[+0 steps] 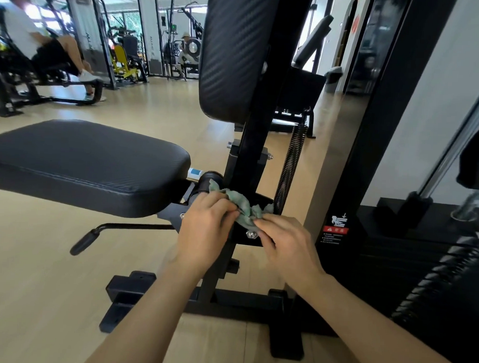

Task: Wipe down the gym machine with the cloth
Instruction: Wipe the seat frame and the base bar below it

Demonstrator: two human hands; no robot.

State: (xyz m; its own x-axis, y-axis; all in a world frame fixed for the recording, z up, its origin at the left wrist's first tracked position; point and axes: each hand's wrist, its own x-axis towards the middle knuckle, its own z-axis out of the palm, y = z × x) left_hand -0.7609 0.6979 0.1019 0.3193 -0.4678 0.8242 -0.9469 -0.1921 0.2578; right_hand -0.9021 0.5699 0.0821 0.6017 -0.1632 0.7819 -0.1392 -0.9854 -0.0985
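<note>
Down at the frame joint under the seat (87,159), both hands, left (204,229) & right (287,245), pinch the cloth (243,208) w/ curled fingers; pads prob. left to wipe.

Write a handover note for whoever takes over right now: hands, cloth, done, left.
Hands: left hand and right hand each pinch one end of the cloth.
Cloth: green, bunched against the black frame bracket, below the back pad, between the seat pad and the spring.
Done: cannot tell which surfaces are already wiped.
Left: probably finish the bracket, then both pads.
</note>
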